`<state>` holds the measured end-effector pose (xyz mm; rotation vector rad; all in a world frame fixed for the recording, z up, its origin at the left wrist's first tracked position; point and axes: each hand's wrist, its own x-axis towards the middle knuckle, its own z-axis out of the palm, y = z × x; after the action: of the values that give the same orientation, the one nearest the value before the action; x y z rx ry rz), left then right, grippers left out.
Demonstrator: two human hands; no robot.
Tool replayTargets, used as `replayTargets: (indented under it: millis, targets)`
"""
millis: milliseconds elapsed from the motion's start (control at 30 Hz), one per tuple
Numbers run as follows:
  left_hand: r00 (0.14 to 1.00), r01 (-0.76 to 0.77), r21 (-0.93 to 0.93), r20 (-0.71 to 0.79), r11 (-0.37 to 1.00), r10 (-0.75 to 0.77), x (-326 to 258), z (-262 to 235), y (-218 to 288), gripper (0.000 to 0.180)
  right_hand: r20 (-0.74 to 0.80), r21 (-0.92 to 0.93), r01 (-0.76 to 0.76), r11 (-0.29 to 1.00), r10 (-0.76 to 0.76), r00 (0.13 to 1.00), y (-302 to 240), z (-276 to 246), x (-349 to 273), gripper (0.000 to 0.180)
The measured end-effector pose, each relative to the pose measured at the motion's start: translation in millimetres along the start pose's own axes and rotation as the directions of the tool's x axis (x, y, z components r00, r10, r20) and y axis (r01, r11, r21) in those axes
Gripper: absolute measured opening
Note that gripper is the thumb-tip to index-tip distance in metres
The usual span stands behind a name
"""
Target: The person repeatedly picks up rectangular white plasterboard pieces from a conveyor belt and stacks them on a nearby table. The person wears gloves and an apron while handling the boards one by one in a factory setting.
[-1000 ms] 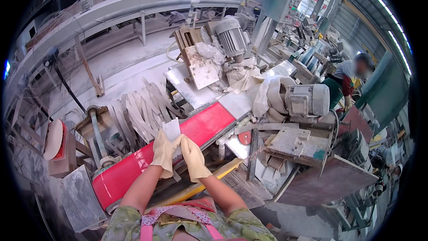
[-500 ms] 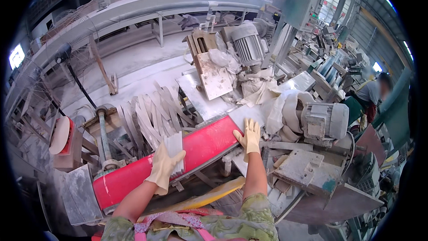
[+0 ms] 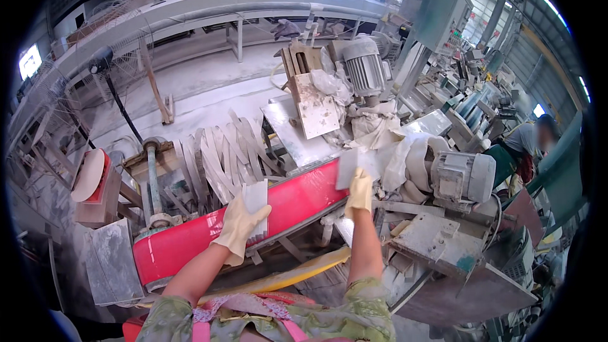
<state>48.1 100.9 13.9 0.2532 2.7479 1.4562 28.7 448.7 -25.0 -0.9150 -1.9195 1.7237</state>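
Observation:
My left hand [image 3: 240, 227], in a cream glove, is closed around a stack of thin grey tiles [image 3: 256, 201] above the red conveyor belt [image 3: 297, 195]. To its right, my gloved right hand [image 3: 360, 192] grips the edge of a single flat grey tile [image 3: 346, 168], tilted up at the belt's far right end. The right-hand fingers are bent around the tile's lower right corner. My left thumb points right along the stack, and the glove hides the stack's left side.
A dusty motor [image 3: 464, 174] stands right of the belt, with another motor [image 3: 364, 66] beyond it. Grey curved strips [image 3: 221, 158] hang behind the belt. A yellow curved piece [image 3: 304, 270] lies on my side. Another person [image 3: 525, 139] is at the far right.
My right hand was spread flat at the belt's end and has closed on a grey tile, now raised. The left hand still holds its stack, slightly further right in view.

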Motion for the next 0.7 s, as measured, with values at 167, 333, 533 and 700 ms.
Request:
replayTargets:
  millis: [167, 333, 533, 700]
  targets:
    - [0.996, -0.062, -0.074, 0.055, 0.995, 0.067, 9.8, 7.0, -22.7, 0.079, 0.210, 0.216, -0.083, 0.973, 0.037, 0.977, 15.7, 56.0, -116.9, 0.042]
    - [0.996, -0.092, 0.055, -0.018, 0.994, 0.093, 13.5, 18.5, -33.8, 0.084, 0.256, -0.129, 0.196, 0.972, -0.158, 0.954, 28.3, 104.7, -187.5, 0.047]
    - [0.986, -0.096, 0.248, -0.106, 0.964, 0.126, 18.2, 23.6, -44.3, 0.079, 0.428, -0.190, 0.438, 0.879, -0.328, 0.842, -1.1, 111.3, -230.8, 0.044]
    - [0.993, 0.085, 0.239, 0.057, 0.967, -0.102, 20.1, 24.4, -11.6, 0.097, 0.411, -0.314, 0.363, 0.877, -0.218, 0.885, 46.9, 105.3, -232.9, 0.078]
